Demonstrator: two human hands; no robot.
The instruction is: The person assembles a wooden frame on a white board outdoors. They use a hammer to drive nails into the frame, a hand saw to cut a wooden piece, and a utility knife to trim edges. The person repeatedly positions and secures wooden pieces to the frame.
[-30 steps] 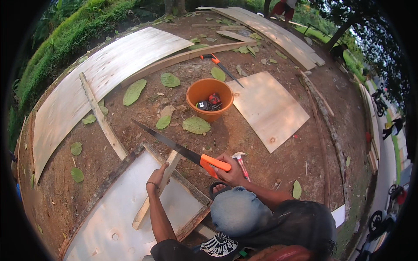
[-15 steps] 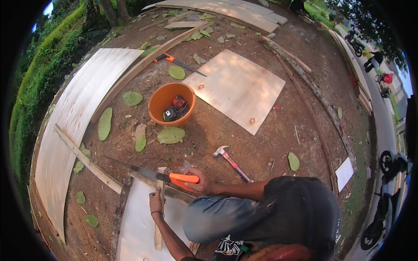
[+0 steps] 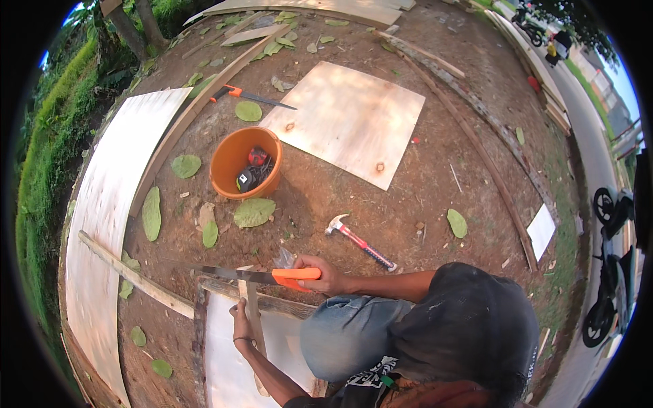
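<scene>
My right hand (image 3: 321, 273) is wrapped round the orange handle of a handsaw (image 3: 239, 274). Its blade points left and lies across the top end of a narrow wooden strip (image 3: 254, 309), smeared by motion toward the tip. My left hand (image 3: 243, 322) grips that strip from its left side, just below the blade. Under the strip is a pale panel (image 3: 219, 347) edged with wooden battens (image 3: 282, 303). My bent knee in jeans (image 3: 350, 336) is beside the panel, on the right. A claw hammer (image 3: 359, 242) with a red and black handle lies on the soil beyond my right forearm.
An orange bucket (image 3: 271, 178) holds tape measures and small dark pieces. Behind it, a second saw (image 3: 252, 98) touches a square plywood sheet (image 3: 354, 119). A long plywood board (image 3: 102, 197) and a loose batten (image 3: 139, 279) lie left. Motorcycles (image 3: 602, 299) stand by the road.
The saw has shifted right along its line, its blade now flatter across the strip. My left hand still grips the strip. The whole view has tilted slightly.
</scene>
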